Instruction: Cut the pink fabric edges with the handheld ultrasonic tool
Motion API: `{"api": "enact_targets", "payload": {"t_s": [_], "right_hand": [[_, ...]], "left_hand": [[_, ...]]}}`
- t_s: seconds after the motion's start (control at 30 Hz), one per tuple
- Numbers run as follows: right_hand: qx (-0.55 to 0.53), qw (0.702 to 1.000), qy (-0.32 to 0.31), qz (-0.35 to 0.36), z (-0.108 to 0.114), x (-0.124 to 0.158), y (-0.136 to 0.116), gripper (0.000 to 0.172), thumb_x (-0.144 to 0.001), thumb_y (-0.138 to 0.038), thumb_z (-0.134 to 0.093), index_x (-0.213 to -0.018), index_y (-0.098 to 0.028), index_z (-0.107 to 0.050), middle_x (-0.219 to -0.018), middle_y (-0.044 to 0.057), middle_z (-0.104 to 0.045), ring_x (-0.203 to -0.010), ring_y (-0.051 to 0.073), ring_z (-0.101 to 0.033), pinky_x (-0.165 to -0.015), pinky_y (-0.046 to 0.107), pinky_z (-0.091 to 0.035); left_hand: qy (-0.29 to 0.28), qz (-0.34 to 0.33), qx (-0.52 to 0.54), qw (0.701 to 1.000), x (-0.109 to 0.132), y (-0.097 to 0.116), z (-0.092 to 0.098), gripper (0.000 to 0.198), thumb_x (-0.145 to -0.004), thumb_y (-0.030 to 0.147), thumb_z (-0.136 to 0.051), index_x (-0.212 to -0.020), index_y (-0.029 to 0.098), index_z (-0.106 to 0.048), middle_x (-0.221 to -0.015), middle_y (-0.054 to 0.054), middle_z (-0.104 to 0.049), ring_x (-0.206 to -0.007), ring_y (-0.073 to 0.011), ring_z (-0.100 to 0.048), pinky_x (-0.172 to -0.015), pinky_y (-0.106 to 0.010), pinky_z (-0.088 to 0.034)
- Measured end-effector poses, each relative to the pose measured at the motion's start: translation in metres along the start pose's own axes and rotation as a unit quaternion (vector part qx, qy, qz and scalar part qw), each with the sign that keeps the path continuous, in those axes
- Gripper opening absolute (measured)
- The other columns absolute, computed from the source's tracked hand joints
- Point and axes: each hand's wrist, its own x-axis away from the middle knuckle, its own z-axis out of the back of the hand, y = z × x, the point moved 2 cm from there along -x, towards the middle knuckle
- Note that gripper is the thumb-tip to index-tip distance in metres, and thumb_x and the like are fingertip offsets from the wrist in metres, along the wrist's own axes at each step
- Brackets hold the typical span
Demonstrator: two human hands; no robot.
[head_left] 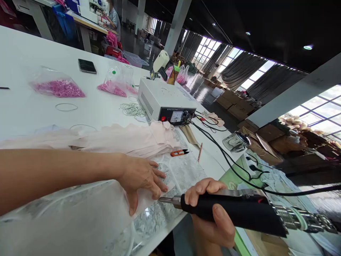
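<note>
My left hand (142, 177) lies palm down with its fingers spread, pressing a thin pale fabric strip (144, 201) onto a clear plastic sheet (157, 220) on the table. My right hand (213, 220) is closed round the black grip of a corded ultrasonic tool (226, 209). Its metal tip points left and sits at the strip's edge, close to my left fingertips; whether it touches the cloth I cannot tell. Beyond my left arm is a pile of pale pink fabric pieces (128, 138). Orange thread snips (179, 153) lie beside that pile.
A white control box (165, 99) stands behind, with black cables (223, 149) running right. Bags of pink pieces (58, 87), a phone (87, 66), elastic loops (132, 109), a pencil (200, 152) and a glass jar (236, 141) are around. Someone sits at a sewing machine (90, 10) far left.
</note>
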Motion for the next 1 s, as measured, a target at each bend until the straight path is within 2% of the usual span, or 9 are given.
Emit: {"api": "enact_targets", "payload": {"t_s": [0.2, 0.43, 0.73, 1.0], "right_hand": [[-0.006, 1.0, -0.006, -0.005, -0.002, -0.001, 0.003, 0.015, -0.083, -0.034, -0.062, -0.092, -0.023, -0.063, -0.08, -0.001, -0.057, -0.053, 0.011, -0.058, -0.05, 0.029, -0.052], [-0.004, 1.0, -0.021, -0.008, -0.002, 0.0, 0.003, 0.012, -0.084, -0.032, -0.061, -0.092, -0.023, -0.062, -0.08, -0.001, -0.058, -0.055, 0.011, -0.059, -0.052, 0.028, -0.053], [0.011, 1.0, -0.012, 0.003, -0.019, 0.005, -0.004, 0.014, -0.08, -0.035, -0.061, -0.089, -0.024, -0.064, -0.076, -0.003, -0.057, -0.05, 0.01, -0.056, -0.048, 0.025, -0.052], [0.028, 0.999, -0.023, -0.011, -0.019, 0.005, -0.001, 0.013, -0.08, -0.037, -0.064, -0.086, -0.025, -0.062, -0.075, -0.003, -0.057, -0.049, 0.01, -0.057, -0.047, 0.026, -0.054]], "left_hand": [[-0.007, 0.015, 0.01, 1.0, -0.001, 0.001, 0.0, 0.054, -0.057, 0.02, -0.097, -0.104, 0.032, -0.072, -0.146, 0.001, -0.055, -0.143, -0.0327, -0.04, -0.123, -0.046, -0.014], [0.004, 0.021, 0.019, 1.0, -0.002, 0.002, 0.0, 0.054, -0.052, 0.019, -0.098, -0.097, 0.034, -0.073, -0.144, 0.003, -0.057, -0.141, -0.032, -0.043, -0.122, -0.043, -0.017], [0.029, 0.019, 0.036, 0.999, -0.003, 0.003, 0.002, 0.05, -0.046, 0.029, -0.101, -0.087, 0.034, -0.073, -0.138, 0.005, -0.063, -0.138, -0.0326, -0.048, -0.119, -0.043, -0.023], [0.022, 0.026, 0.046, 0.998, -0.004, 0.004, 0.003, 0.047, -0.046, 0.029, -0.1, -0.085, 0.034, -0.073, -0.138, 0.006, -0.063, -0.138, -0.0315, -0.048, -0.12, -0.042, -0.021]]}}
